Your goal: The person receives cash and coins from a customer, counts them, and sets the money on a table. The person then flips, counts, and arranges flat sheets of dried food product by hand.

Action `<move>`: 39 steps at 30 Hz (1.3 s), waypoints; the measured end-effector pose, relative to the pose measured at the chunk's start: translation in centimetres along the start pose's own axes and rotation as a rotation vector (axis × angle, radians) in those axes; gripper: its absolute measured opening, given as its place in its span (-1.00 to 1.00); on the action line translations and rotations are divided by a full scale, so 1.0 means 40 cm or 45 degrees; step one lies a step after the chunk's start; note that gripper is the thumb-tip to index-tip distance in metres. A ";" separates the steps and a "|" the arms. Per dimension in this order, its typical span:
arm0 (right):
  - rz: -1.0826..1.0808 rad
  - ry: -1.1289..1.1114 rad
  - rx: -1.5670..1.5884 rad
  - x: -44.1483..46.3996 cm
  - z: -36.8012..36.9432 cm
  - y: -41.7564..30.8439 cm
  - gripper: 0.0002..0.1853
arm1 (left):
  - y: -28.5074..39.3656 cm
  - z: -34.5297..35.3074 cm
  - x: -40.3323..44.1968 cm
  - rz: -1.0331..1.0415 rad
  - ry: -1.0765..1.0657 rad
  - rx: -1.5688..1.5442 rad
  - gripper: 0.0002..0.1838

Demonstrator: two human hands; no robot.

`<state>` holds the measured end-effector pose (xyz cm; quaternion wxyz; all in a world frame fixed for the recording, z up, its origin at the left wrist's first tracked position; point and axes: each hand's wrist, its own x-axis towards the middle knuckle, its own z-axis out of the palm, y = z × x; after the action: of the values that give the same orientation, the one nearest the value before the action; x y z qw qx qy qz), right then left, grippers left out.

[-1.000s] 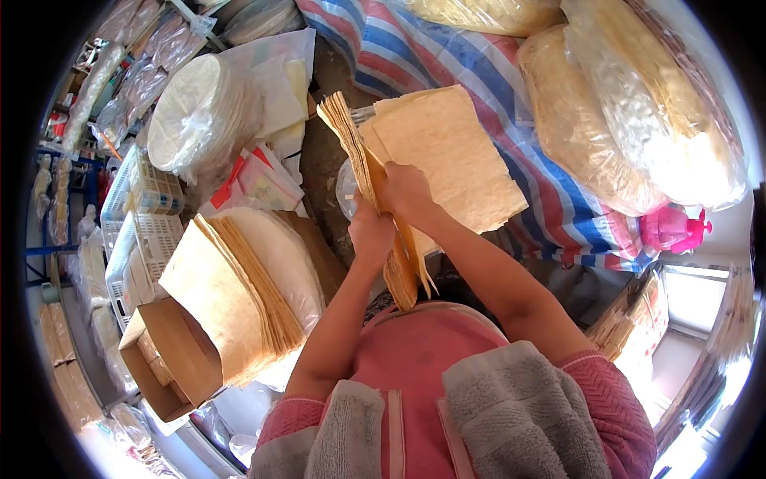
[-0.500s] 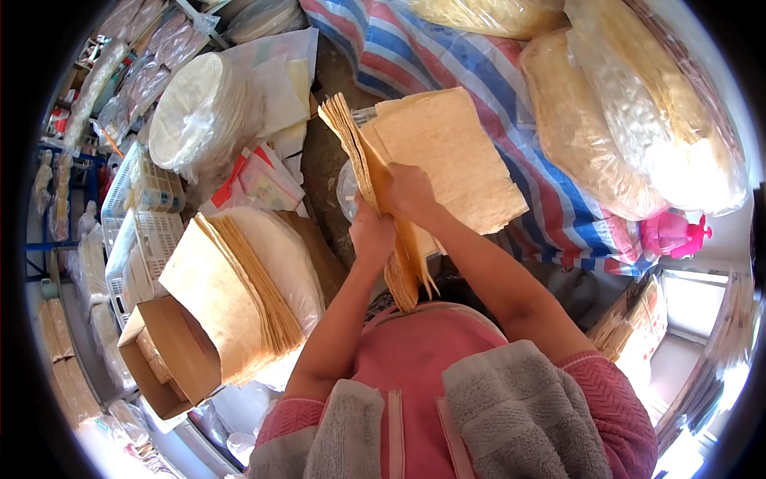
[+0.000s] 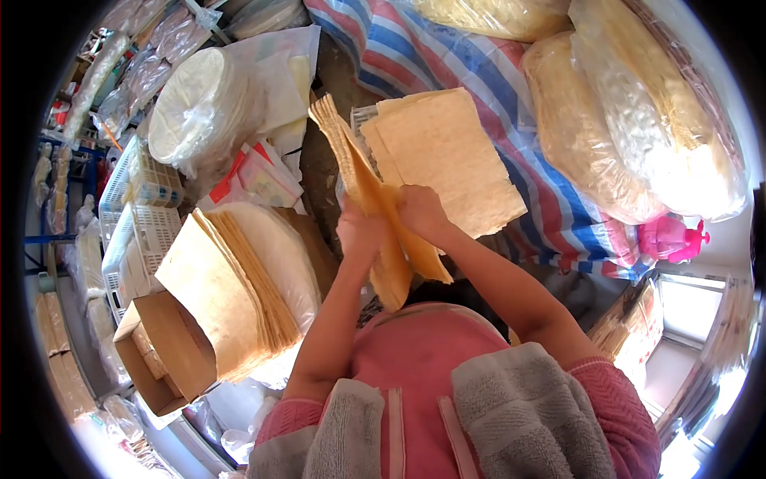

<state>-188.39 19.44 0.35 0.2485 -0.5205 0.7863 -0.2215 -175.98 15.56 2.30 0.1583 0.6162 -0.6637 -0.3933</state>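
Observation:
A stack of thin tan sheets (image 3: 341,148) stands on edge in front of my body, its layered edges fanning slightly at the top. My left hand (image 3: 363,233) wraps around the stack's left side, fingers closed. On the other side, my right hand (image 3: 421,211) is closed on the outer sheets, which part from the rest at the lower end. Just beyond my right hand lies a flat pile of similar tan sheets (image 3: 455,160) with rough edges. A white plastic basket (image 3: 361,120) shows partly under that pile.
To the left, another stack of tan sheets (image 3: 215,279) leans by a cardboard box (image 3: 179,343) and white baskets (image 3: 148,239). Plastic-wrapped round sheets (image 3: 191,108) stand behind. A striped tarp (image 3: 447,56) carries large bagged bundles (image 3: 582,136); a pink bottle (image 3: 666,238) is at right.
Both hands have shifted slightly, my right hand moving lower and to the right. The outer sheets have swung further away from the held stack at its lower end.

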 end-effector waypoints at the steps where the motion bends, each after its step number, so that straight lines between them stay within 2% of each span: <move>1: -0.065 0.021 -0.002 0.003 -0.003 0.007 -0.85 | -0.008 -0.010 0.002 0.034 0.010 -0.017 -0.36; 3: -0.199 0.056 0.000 0.005 -0.007 0.011 -0.87 | -0.032 -0.036 -0.003 0.096 0.035 -0.046 -0.33; 4: -0.218 0.032 -0.010 0.003 -0.012 0.004 -0.89 | -0.065 -0.031 0.003 0.142 0.132 0.003 -0.29; 6: -0.256 -0.009 -0.034 -0.001 -0.031 -0.016 -0.90 | -0.106 -0.039 -0.014 0.104 0.162 -0.038 -0.29; 9: -0.253 -0.116 -0.169 -0.005 -0.043 -0.045 -0.90 | -0.129 -0.051 -0.023 0.058 0.199 -0.035 -0.29; 15: -0.267 -0.236 -0.138 -0.003 -0.018 -0.090 -0.86 | -0.095 -0.072 -0.050 0.042 0.165 -0.070 -0.32; 18: -0.256 -0.109 -0.147 -0.019 -0.017 -0.137 -0.82 | -0.094 -0.068 -0.055 0.072 0.154 -0.062 -0.35; 21: -0.257 -0.004 -0.158 -0.006 0.020 -0.153 -0.63 | -0.088 -0.062 -0.063 0.078 0.185 -0.033 -0.37; 25: -0.318 0.050 -0.231 0.002 0.040 -0.191 -0.72 | -0.084 -0.062 -0.077 0.108 0.219 0.036 -0.36; 28: -0.353 0.100 -0.297 -0.002 0.043 -0.202 -0.77 | -0.105 -0.058 -0.081 0.261 0.225 -0.049 -0.33; 30: -0.348 0.144 -0.310 -0.003 0.042 -0.201 -0.80 | -0.111 -0.055 -0.081 0.269 0.247 0.013 -0.32; 39: -0.313 0.107 -0.390 -0.013 0.054 -0.230 -0.93 | -0.106 -0.064 -0.105 0.359 0.302 0.015 -0.31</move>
<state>-180.34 16.41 4.34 0.1044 -0.6348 0.7509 -0.1494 -170.46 18.96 2.06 0.2854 0.5601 -0.7225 -0.2879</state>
